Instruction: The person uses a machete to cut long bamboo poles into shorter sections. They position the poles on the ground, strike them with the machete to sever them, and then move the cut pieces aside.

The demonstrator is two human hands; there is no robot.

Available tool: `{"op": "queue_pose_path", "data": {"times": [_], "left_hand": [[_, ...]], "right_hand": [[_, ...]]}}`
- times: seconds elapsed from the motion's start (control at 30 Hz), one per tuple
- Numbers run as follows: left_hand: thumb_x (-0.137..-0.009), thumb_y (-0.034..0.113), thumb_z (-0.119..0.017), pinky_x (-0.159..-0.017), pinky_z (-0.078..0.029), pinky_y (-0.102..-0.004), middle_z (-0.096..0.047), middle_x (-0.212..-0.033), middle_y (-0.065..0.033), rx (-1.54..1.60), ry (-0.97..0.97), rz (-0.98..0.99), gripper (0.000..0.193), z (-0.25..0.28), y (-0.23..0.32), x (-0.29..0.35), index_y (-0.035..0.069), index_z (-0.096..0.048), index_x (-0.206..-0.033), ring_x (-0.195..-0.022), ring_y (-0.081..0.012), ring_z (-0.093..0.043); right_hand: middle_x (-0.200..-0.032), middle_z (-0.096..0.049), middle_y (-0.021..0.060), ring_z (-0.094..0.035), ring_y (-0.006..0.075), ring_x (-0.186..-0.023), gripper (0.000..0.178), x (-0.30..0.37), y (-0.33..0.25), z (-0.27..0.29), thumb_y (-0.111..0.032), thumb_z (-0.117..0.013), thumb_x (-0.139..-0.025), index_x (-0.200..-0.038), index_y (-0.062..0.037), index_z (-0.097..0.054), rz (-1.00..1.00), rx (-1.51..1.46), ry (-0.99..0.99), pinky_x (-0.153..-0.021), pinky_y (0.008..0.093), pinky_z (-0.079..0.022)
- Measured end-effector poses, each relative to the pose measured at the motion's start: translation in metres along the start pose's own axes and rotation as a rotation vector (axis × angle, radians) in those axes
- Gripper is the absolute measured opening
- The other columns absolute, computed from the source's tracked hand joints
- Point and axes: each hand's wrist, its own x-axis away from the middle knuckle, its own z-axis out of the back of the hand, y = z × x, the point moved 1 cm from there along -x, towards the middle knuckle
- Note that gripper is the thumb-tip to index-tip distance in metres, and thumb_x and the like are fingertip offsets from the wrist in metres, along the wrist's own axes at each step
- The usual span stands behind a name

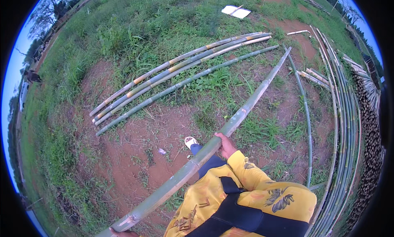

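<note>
A long, thick green bamboo pole (180,177) runs slantwise in front of my body, from the lower left up to the right. Around its middle, my right hand (225,146) is closed, with the fingers wrapped over the far side. Near the lower edge my left hand (121,233) grips the pole's near end; most of that hand is cut off by the picture's rim. The pole's thin far end points toward the upper right, close to the tips of poles on the ground.
Several bamboo poles (180,64) lie on grass ahead, a green pole (193,77) nearest. Another thin pole (304,99) lies to the right, beside a long bundle of poles (342,114) and a large stack (371,109). An open book (236,11) rests on the grass far ahead.
</note>
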Motion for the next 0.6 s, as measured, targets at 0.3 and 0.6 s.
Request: {"op": "queue_pose_path", "data": {"times": [0.3,0.6], "left_hand": [[-0.093,0.057,-0.064,-0.109,-0.045,-0.0492,-0.054,-0.138,-0.0208,-0.074,0.031,0.062,0.081,-0.175,0.035,-0.102,-0.001,-0.042,-0.146,-0.124,-0.0356,-0.056],[-0.094,0.056,-0.064,-0.109,-0.045,-0.0495,-0.054,-0.138,-0.0204,-0.038,0.030,0.081,0.081,-0.240,0.053,-0.247,-0.001,-0.042,-0.147,-0.124,-0.0348,-0.056]], "right_hand": [[-0.101,-0.063,0.0093,-0.065,0.0222,-0.089,0.047,-0.037,-0.051,-0.161,-0.027,-0.079,-0.084,-0.117,-0.0022,-0.056,-0.063,-0.046,-0.001,-0.077,0.0379,-0.054],[-0.107,-0.062,0.0076,-0.061,0.0226,-0.102,0.048,-0.107,-0.018,-0.312,-0.029,-0.077,-0.086,-0.122,-0.0046,-0.055,-0.038,-0.110,-0.078,-0.089,0.0381,-0.050]]}}
